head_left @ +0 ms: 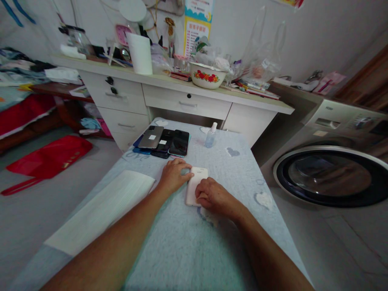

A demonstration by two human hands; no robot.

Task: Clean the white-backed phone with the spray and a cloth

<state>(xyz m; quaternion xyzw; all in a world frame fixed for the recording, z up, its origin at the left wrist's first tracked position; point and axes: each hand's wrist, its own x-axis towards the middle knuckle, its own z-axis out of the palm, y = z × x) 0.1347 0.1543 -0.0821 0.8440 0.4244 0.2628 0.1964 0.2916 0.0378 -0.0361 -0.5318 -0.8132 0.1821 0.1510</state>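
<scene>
A white phone (192, 190) lies flat on the cloth-covered table (182, 246). My left hand (175, 174) is at its upper left, fingers curled, thumb and index finger pressed on its top corner and edge. Over the phone's lower right is my right hand (216, 195), closed around a small tan piece, partly hidden by the fingers, that touches the phone's back. Beyond my left hand sit stacked phones, with a grey one (150, 138) and a black one (179, 142) on top. A clear spray bottle (209, 138) stands upright past the white phone.
A long pale sheet (106, 210) lies along the table's left side. Behind the table is a white desk (194, 106) bearing a flowered bowl (207, 76) and a paper roll (140, 54). A washing machine (327, 141) stands right; a red bag (50, 157) lies on the floor left.
</scene>
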